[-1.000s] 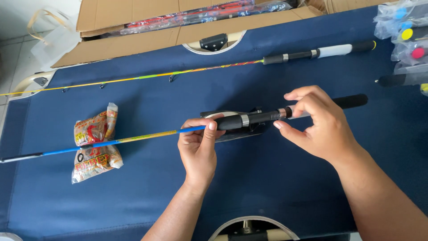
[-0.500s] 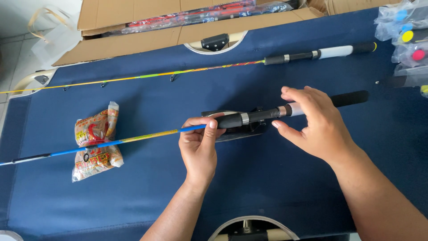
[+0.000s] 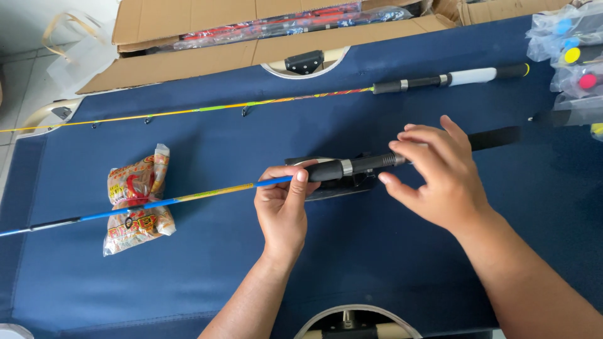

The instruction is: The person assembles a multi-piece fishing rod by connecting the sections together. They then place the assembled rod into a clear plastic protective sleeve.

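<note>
Two hands work on a blue fishing rod over the blue table.

The left hand [image 3: 284,204] is clamped on the blue fishing rod [image 3: 207,194] where shaft meets black handle, near the table's middle; its tip crosses a snack packet [image 3: 135,207] toward the left edge. The right hand [image 3: 440,172] pinches the handle. A second rod [image 3: 314,96] lies along the far edge.

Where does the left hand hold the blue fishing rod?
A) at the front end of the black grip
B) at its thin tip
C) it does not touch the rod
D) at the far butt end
A: the left hand pinches the blue fishing rod where its shaft meets the black grip.
</note>
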